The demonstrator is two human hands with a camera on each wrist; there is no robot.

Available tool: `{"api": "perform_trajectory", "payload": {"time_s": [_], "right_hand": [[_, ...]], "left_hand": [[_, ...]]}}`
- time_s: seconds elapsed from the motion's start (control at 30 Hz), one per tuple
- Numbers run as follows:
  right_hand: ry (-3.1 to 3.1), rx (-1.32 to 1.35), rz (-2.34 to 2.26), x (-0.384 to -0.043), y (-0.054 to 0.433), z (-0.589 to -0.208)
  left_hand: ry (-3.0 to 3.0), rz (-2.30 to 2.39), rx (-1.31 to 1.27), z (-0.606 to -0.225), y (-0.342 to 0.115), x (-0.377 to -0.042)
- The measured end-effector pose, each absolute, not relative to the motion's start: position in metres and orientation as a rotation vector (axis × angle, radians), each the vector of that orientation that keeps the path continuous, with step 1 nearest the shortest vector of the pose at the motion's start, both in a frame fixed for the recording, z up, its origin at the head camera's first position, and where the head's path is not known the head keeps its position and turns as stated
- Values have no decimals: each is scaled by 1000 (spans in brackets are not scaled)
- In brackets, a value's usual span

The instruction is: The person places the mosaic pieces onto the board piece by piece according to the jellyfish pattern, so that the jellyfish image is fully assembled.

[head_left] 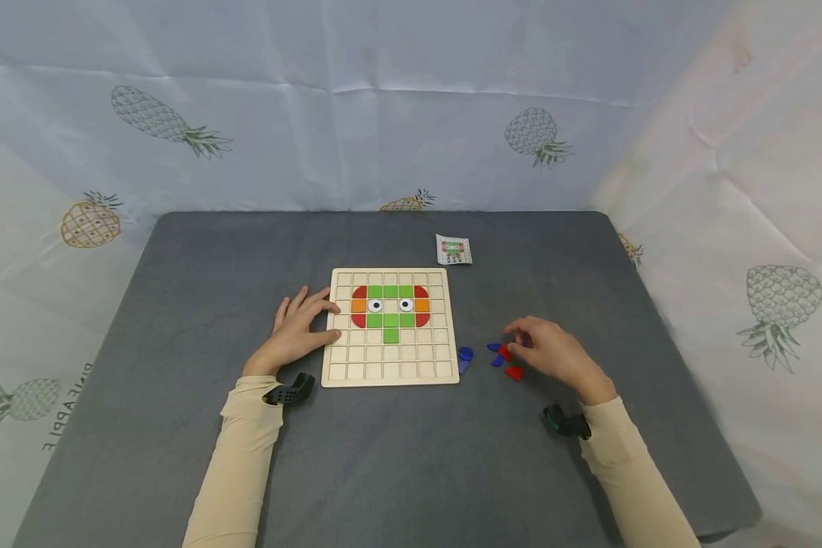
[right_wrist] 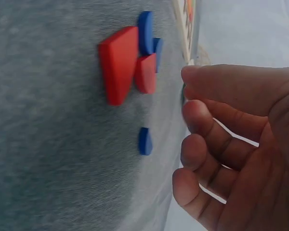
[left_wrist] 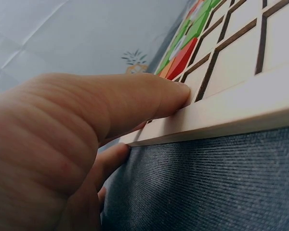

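Note:
A square wooden grid board [head_left: 390, 373] lies on the table, bearing a face pattern of green, red and orange pieces with two eye pieces. My left hand [head_left: 294, 331] rests at the board's left edge, fingers spread; in the left wrist view its thumb [left_wrist: 149, 94] touches the rim from above. Over the loose pieces at the right hovers my right hand [head_left: 555, 352], fingers loosely bent, nothing visibly held. Below it lie red pieces [right_wrist: 118, 67] and blue pieces [right_wrist: 145, 31], with one blue piece [right_wrist: 145, 142] apart.
Behind the board's right corner lies a small pattern card [head_left: 454, 250]. Two blue pieces [head_left: 464, 358] lie close to the board's right edge. The grey table [head_left: 397, 457] is backed by a white pineapple-print cloth [head_left: 356, 137].

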State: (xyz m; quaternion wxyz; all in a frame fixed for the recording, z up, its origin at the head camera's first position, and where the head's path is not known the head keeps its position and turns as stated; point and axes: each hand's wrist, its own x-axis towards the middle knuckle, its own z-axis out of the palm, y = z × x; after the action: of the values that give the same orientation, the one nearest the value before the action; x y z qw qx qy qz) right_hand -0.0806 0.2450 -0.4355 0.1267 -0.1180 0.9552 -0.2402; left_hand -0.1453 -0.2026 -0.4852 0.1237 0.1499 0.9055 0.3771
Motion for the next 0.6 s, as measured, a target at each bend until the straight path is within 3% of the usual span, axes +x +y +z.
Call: {"api": "perform_trajectory", "payload": {"time_s": [0.6], "right_hand": [[2843,-269,-531,-70,240,-450]], "left_hand": [[2644,1099,444,-486,-203,-145]]}}
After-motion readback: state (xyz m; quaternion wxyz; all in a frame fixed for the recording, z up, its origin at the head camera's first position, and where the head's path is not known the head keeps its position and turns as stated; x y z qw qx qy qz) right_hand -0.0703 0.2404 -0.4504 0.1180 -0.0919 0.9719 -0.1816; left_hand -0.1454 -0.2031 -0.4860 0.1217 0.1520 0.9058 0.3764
